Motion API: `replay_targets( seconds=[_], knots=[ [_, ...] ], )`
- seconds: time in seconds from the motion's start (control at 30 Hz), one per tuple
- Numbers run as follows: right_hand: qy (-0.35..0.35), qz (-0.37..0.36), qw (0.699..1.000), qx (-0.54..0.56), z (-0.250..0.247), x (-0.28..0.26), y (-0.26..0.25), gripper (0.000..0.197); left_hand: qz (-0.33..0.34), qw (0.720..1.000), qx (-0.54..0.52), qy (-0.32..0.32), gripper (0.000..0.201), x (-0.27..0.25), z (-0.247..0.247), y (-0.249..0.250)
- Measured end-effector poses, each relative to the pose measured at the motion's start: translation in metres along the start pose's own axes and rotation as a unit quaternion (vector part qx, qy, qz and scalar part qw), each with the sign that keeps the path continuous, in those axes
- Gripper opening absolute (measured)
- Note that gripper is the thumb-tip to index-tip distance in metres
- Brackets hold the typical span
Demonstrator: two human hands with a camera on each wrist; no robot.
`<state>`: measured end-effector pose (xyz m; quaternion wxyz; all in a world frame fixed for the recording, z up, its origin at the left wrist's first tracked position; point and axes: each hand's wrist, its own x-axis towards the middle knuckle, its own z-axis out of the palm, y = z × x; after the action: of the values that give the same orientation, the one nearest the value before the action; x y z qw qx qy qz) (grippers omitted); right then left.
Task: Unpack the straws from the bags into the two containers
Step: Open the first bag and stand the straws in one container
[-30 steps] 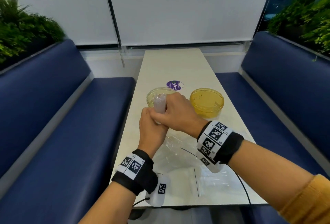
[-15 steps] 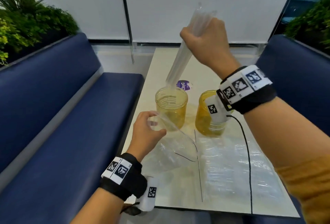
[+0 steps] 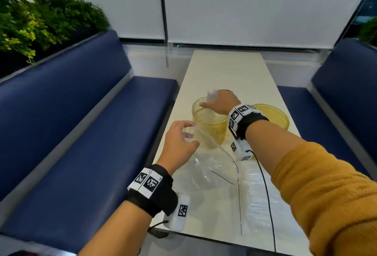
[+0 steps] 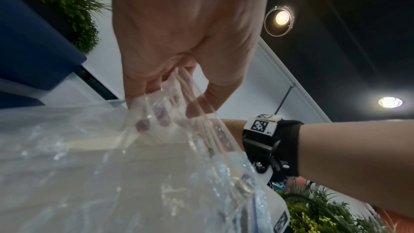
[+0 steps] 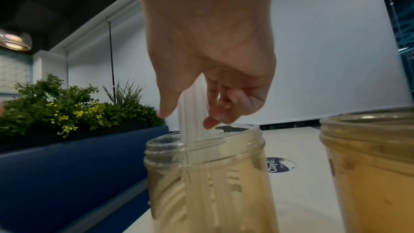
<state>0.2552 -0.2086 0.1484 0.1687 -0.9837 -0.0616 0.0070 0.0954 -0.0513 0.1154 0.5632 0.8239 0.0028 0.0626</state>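
Two yellowish clear jars stand mid-table: the left jar [image 3: 210, 127] [image 5: 201, 174] and the right jar [image 3: 273, 115] [image 5: 369, 166]. My right hand [image 3: 219, 102] [image 5: 186, 120] holds a bundle of clear straws [image 3: 211, 100] [image 5: 192, 111] upright, their lower ends inside the left jar. Thumb and fingers curl loosely round the bundle just above the jar's mouth. My left hand [image 3: 179, 141] [image 4: 170, 109] pinches the open mouth of a clear plastic bag [image 3: 214, 168] [image 4: 134, 174], lifted a little off the table near the left jar.
Another clear bag [image 3: 257, 194] lies flat on the white table [image 3: 224, 68] near the front edge. A purple round sticker [image 5: 280, 164] sits behind the jars. Blue benches [image 3: 102, 133] flank the table, with plants behind. A black cable [image 3: 265, 184] runs from my right wrist.
My right hand pulled the straws up out of the bag, then came down and lowered them into the left jar. My left hand stayed on the bag's mouth.
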Motion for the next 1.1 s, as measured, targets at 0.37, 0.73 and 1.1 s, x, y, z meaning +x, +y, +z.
replay_targets(
  seconds=[0.37, 0.73, 1.1],
  knots=[
    [0.136, 0.050, 0.989, -0.030, -0.034, -0.034, 0.002, 0.061, -0.012, 0.999, 0.022, -0.020, 0.048, 0.005, 0.002, 0.004],
    [-0.196, -0.122, 0.966, -0.117, 0.002, -0.128, -0.019, 0.047, -0.001, 0.998, 0.029, -0.050, 0.061, 0.000, 0.015, 0.005],
    [-0.285, -0.032, 0.940, -0.183, 0.027, -0.141, 0.002, 0.062, 0.004, 0.996, 0.037, -0.079, 0.063, -0.012, 0.021, -0.003]
  ],
)
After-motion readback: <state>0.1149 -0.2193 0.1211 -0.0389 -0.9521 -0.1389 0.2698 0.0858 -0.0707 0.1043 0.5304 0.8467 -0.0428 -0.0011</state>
